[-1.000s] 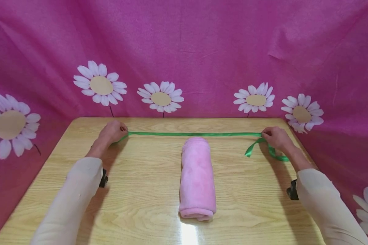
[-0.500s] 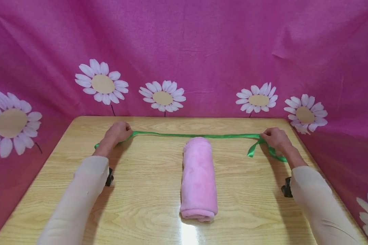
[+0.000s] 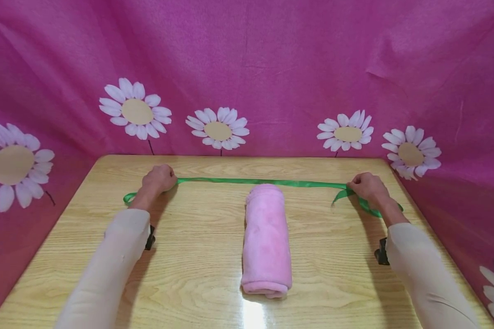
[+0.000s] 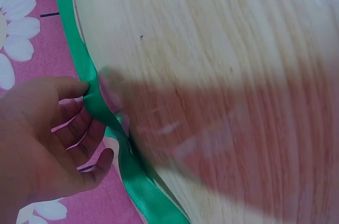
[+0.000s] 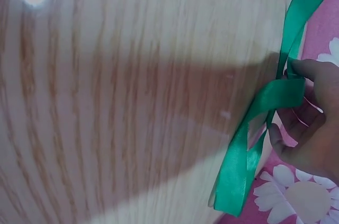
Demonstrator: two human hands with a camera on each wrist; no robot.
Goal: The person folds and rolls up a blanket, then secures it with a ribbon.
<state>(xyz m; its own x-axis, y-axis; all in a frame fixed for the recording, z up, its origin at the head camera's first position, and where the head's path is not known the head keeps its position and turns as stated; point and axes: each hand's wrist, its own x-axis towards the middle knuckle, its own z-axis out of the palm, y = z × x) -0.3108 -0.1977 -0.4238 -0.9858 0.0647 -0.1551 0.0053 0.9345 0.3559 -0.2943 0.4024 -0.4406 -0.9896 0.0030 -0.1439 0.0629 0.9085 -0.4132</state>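
A green ribbon [image 3: 230,181] stretches across the far part of the table, behind a rolled pink towel [image 3: 266,242] lying lengthwise in the middle. My left hand [image 3: 159,177] pinches the ribbon near its left side, and a loop of it curls past the wrist. In the left wrist view, thumb and forefinger hold the green band [image 4: 92,94] while the other fingers curl loosely. On the right, my right hand [image 3: 369,187] pinches the ribbon too. Loose folds of the ribbon [image 5: 275,94] and a cut end hang around that hand's fingers in the right wrist view.
The wooden table [image 3: 189,256] has a far edge against a magenta curtain [image 3: 271,68] printed with white daisies. The curtain also borders both sides. Light glares off the table's near edge below the towel.
My left hand has moved slightly to the right, and a ribbon loop shows behind its wrist. My right hand has shifted slightly left and nearer. The ribbon's loose end by it has swung. The towel stays put.
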